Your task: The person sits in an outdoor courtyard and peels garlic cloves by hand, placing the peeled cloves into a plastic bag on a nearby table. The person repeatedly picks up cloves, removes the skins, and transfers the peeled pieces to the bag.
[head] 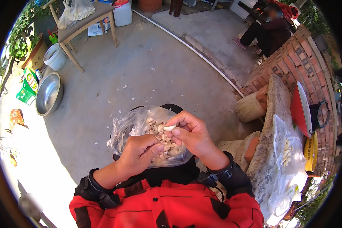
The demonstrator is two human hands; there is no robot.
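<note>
Between the thumb and fingers of my right hand (189,134) is a peeled white garlic clove (169,128). My left hand (141,151) is just left of it, over the near side of the bag, thumb against curled fingers; whether something small is pinched there I cannot tell. Beneath both hands a clear plastic bag (121,134) lies open on my lap, holding many unpeeled garlic cloves (156,126) and loose skins. To my right, another clear plastic bag (282,171) with peeled cloves (287,152) rests on a stone slab.
The rough stone slab (258,159) stands close at my right, with a red-sided basin (300,109) and a yellow bowl (310,151). A metal basin (49,94), white bucket (55,57) and chair (85,20) are ahead left. A person (269,31) sits beyond the brick wall (296,61).
</note>
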